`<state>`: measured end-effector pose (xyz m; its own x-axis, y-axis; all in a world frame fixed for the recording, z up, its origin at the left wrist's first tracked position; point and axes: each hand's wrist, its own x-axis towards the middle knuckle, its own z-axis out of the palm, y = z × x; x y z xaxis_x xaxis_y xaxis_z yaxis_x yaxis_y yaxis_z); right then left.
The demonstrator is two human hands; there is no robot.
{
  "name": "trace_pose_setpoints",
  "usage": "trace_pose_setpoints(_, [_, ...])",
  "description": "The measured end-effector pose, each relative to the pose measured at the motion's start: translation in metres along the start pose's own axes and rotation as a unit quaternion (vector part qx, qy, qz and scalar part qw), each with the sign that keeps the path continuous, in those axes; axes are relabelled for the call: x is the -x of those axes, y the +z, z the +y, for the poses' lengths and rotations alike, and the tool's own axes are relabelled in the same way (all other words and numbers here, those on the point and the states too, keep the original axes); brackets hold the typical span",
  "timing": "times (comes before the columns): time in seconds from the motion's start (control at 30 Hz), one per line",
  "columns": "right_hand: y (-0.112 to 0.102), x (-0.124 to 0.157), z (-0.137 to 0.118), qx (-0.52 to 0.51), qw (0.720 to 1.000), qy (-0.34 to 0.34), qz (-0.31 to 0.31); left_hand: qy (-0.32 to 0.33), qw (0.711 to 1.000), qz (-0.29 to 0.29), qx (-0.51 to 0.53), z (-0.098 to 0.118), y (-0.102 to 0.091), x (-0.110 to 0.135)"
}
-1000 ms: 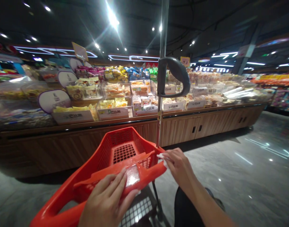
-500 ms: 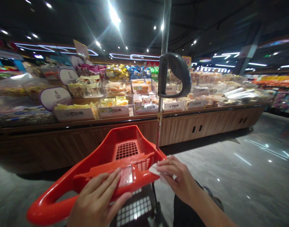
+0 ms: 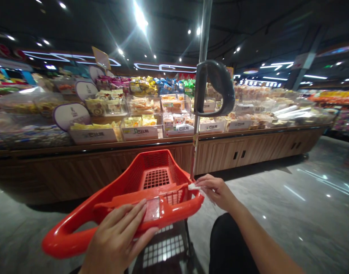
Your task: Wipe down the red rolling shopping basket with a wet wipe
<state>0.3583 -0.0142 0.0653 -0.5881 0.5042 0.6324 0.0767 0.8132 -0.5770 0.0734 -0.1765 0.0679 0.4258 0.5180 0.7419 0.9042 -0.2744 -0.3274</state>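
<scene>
- On the far left stand a clear bulk bin (image 3: 29, 104) and a round white sign (image 3: 72, 116), and both are far from the hands.
- The left hand (image 3: 116, 243) lies on the red plastic shopping cart (image 3: 59, 243). Its fingers are open and flat over the cart's handle bar, and I cannot see that they grip it.
- Just beside these fingers is a small clear panel (image 3: 151, 209), set in the red bar.
- Ahead of the bar, the basket's mesh floor (image 3: 156, 179) shows, and I see no goods on it.
- Behind the basket are packaged snacks (image 3: 143, 106) in clear bins, on a long wooden counter (image 3: 220, 154).
- A metal pole (image 3: 203, 34) with a dark curved handle (image 3: 216, 87) rises at the cart's far side.
- The right hand (image 3: 216, 192) is almost closed and pinches a white tissue (image 3: 194, 187), which touches the cart's right corner.
- A dark trouser leg (image 3: 231, 247) is under this arm, and a polished grey floor (image 3: 291, 224) spreads to the right.
</scene>
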Motion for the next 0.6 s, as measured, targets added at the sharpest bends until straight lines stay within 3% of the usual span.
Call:
trace_pose_setpoints(0.2, [0.009,0.006,-0.005,0.010,0.999,0.008,0.042,-0.008,1.000,-0.017,0.001,-0.014,0.000,0.001])
trace_pose_setpoints(0.3, [0.017,0.003,0.004,0.027,0.998,0.026,0.056,-0.010,1.000,0.005,0.008,-0.008,-0.001,-0.002])
trace_pose_setpoints(0.43, [0.024,-0.003,0.011,0.029,0.996,0.050,0.061,-0.043,0.995,0.058,0.067,0.030,0.001,-0.012])
trace_pose_setpoints(0.6, [0.030,-0.007,0.010,0.032,0.995,0.059,0.074,-0.122,0.986,0.043,0.106,0.078,0.020,-0.040])
